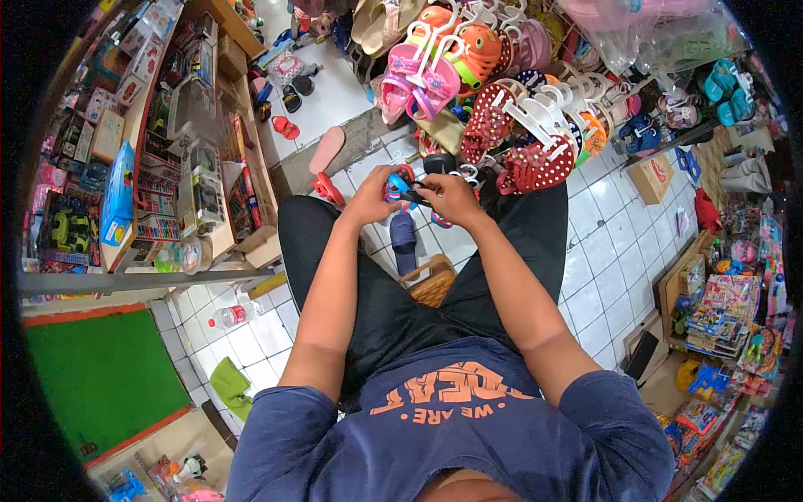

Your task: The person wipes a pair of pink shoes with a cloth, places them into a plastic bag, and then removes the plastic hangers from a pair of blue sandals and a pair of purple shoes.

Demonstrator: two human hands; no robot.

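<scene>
My left hand (373, 199) has its fingers closed round a small red and blue sandal (396, 189) above the tiled floor. Close beside it on the right, my right hand (447, 197) pinches a dark piece at the sandal's edge; its exact shape is too small to tell. Below the hands, a dark blue slipper (403, 238) lies on the floor between my knees. A brown woven sandal (433, 286) is nearer to me. Red polka-dot shoes (535, 165) on white hangers lie just right of my hands.
Pink sandals (421, 82) on hangers are piled ahead. A pink sole (327, 149) and a red sandal (327, 190) lie left of the hands. Shelves of boxed goods (201, 159) stand at left. A cardboard box (651, 179) and a plastic bottle (235, 315) are on the floor.
</scene>
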